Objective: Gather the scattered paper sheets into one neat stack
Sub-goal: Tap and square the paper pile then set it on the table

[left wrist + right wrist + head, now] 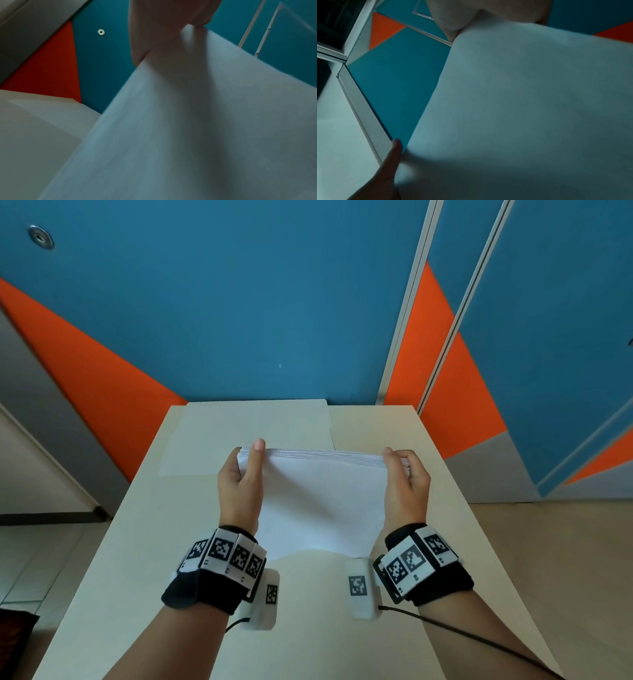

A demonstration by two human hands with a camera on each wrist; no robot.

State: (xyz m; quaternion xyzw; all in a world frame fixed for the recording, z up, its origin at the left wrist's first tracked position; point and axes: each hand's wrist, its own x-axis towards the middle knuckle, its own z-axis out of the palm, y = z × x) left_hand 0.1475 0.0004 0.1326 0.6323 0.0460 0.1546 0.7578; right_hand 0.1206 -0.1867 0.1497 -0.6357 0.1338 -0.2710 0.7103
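A thick stack of white paper sheets (322,501) stands on edge over the cream table (428,508), its top edges lined up and its lower edge sagging near the wrists. My left hand (245,474) grips the stack's left side, thumb on the near face. My right hand (404,474) grips the right side the same way. In the left wrist view the paper stack (205,121) fills the frame, with my left hand (164,31) at its top edge. In the right wrist view the paper stack (530,101) also fills the frame under my right hand (453,17).
A cream folder (253,429) lies flat on the table's far left part, behind the stack. The blue and orange wall (239,302) rises right behind the table's far edge. Floor shows on both sides of the table.
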